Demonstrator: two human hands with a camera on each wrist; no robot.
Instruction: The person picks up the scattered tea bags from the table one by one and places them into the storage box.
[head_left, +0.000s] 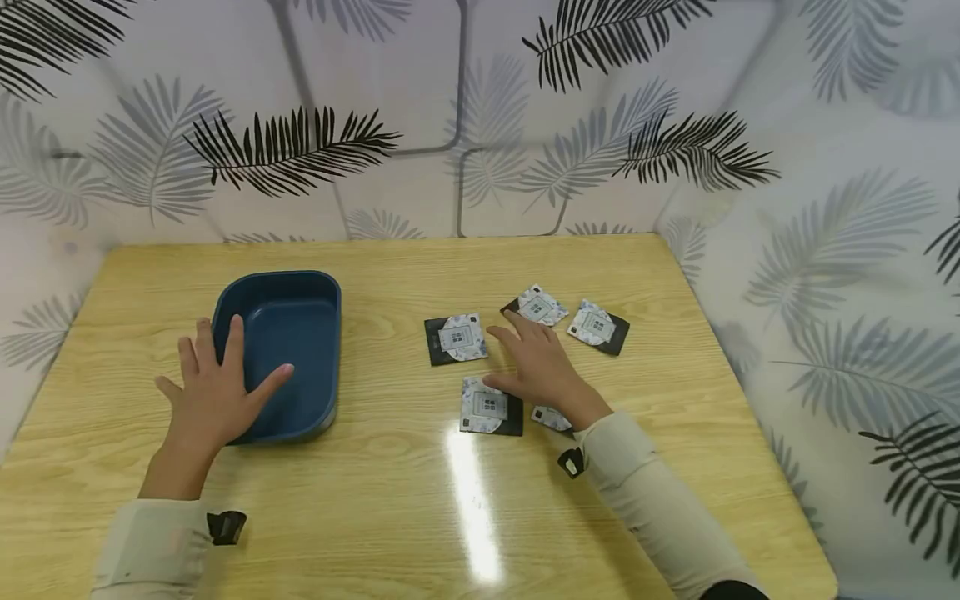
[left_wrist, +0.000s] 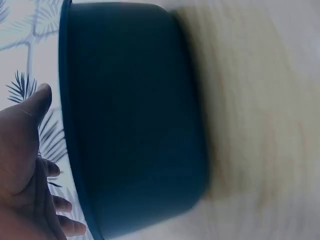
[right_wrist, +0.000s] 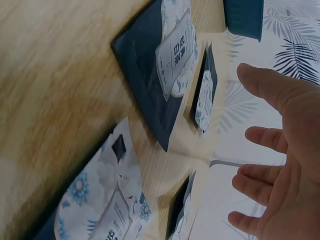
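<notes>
All the fingers of the left hand (head_left: 210, 392) stand straight and spread well apart, grasping nothing, over the left side of a dark blue bin (head_left: 303, 358); whether any of them touches the rim cannot be told. Its pale sleeve (head_left: 153, 542) is nearer the person than the bin, with a small black device (head_left: 227, 527) at the cuff. The bin rests upright on a wooden table (head_left: 390, 517), and a leaf-patterned covering (head_left: 427, 75) hangs behind it.

Right of the bin lie five flat packets, each part black and part white with a blue print. Closest to the bin is one packet (head_left: 456, 338), lying apart from it. Farther right of the bin and nearer the person is a second packet (head_left: 486, 406). A third packet (head_left: 538, 305) lies beyond that, about level with the bin's far part. The right hand (head_left: 543, 362) hovers over this group, well right of the bin, fingers loosely bent and apart, with nothing held. Under its wrist a fourth packet (head_left: 551, 418) is partly hidden, roughly level with the bin's near end. Farthest from the bin is a fifth packet (head_left: 596, 325), tilted slightly.
</notes>
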